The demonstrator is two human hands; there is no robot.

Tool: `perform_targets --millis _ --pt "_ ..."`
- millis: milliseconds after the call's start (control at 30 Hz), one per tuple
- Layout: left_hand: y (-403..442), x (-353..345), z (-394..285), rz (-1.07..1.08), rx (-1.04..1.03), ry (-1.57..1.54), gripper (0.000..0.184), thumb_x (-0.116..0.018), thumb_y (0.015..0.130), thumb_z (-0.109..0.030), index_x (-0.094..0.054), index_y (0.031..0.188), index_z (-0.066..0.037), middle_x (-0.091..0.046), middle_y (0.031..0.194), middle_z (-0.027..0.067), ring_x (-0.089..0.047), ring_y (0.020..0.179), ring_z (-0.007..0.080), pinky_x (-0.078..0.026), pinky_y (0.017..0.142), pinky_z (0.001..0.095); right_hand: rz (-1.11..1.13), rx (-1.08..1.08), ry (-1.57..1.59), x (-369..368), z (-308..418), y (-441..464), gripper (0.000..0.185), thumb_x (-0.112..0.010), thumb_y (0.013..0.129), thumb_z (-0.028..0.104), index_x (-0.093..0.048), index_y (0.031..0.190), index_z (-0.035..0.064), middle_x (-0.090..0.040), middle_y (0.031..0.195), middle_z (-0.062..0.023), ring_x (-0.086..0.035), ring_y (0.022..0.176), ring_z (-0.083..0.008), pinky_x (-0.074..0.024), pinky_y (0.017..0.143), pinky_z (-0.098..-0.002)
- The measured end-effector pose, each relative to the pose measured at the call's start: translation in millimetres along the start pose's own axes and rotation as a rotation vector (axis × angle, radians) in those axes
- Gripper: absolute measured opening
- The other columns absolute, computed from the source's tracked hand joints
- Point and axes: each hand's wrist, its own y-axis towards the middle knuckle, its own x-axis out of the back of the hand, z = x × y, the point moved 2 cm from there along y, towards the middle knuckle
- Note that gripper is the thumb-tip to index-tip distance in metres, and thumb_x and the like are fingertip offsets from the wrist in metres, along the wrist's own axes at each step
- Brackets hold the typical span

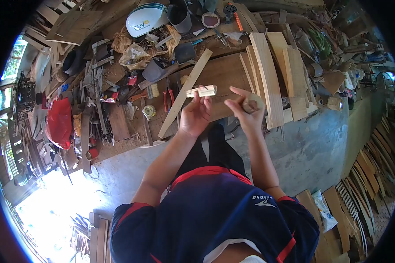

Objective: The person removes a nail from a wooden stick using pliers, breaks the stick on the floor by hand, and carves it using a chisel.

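My left hand [196, 115] pinches a small pale block [202, 91] with reddish marks, held up over the front of the workbench. To its right, my right hand [249, 115] has the thumb and index finger stretched toward the block, without touching it. A round tan piece [253, 103] sits in that hand, against the curled fingers; its exact kind is unclear. Behind the left hand a long thin wooden strip [186, 91] lies slanted on the bench [226, 72]. Red-handled pliers [168, 97] and a tape roll [149, 111] lie left of the strip.
Several boards [267, 79] lie at the bench's right. A white helmet [146, 19], a dark bucket [179, 16] and plastic bags [134, 55] stand or lie at the back. A red bag [59, 122] is at the left. More planks [366, 168] lie at the lower right.
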Motion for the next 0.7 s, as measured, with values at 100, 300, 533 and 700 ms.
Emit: perform_targets --millis 100,300,533,700 --pt "-2 -7 13 0.012 0.042 0.061 0.028 -0.046 0.093 -0.017 -0.048 0.117 -0.004 -0.058 0.106 0.0081 -0.058 0.090 0.0153 -0.050 0.079 0.0239 0.101 0.234 -0.072 -16 2 11 0.033 -0.075 0.070 0.001 -0.064 0.101 0.0008 -0.058 0.074 0.0016 -0.054 0.061 -0.0064 -0.0424 0.056 -0.0180" --pt "10 -2 20 -0.200 0.186 0.121 0.022 -0.047 0.093 -0.020 -0.054 0.103 -0.002 -0.062 0.092 0.0085 -0.061 0.070 0.0124 -0.051 0.059 0.0171 0.183 0.209 0.118 -13 2 11 0.029 -0.076 0.068 0.003 -0.063 0.093 0.0007 -0.063 0.087 -0.0059 -0.062 0.080 -0.0137 -0.0491 0.072 -0.0248" --pt "35 20 15 -0.206 -0.422 1.777 0.030 -0.064 0.081 -0.015 -0.055 0.107 -0.004 -0.061 0.092 0.0087 -0.061 0.072 0.0168 -0.049 0.058 0.0251 0.044 0.212 -0.155 6 -60 36 0.021 -0.077 0.069 0.006 -0.064 0.084 0.0027 -0.061 0.096 -0.0059 -0.060 0.082 -0.0134 -0.0482 0.072 -0.0255" --pt "68 35 15 0.218 -0.835 1.939 0.042 -0.067 0.069 0.001 -0.058 0.109 -0.008 -0.060 0.097 0.0118 -0.062 0.084 0.0272 -0.051 0.070 0.0310 0.109 0.325 -0.107 6 -100 50 0.024 -0.077 0.068 0.003 -0.062 0.087 0.0019 -0.055 0.111 -0.0043 -0.058 0.090 -0.0115 -0.0464 0.076 -0.0232"
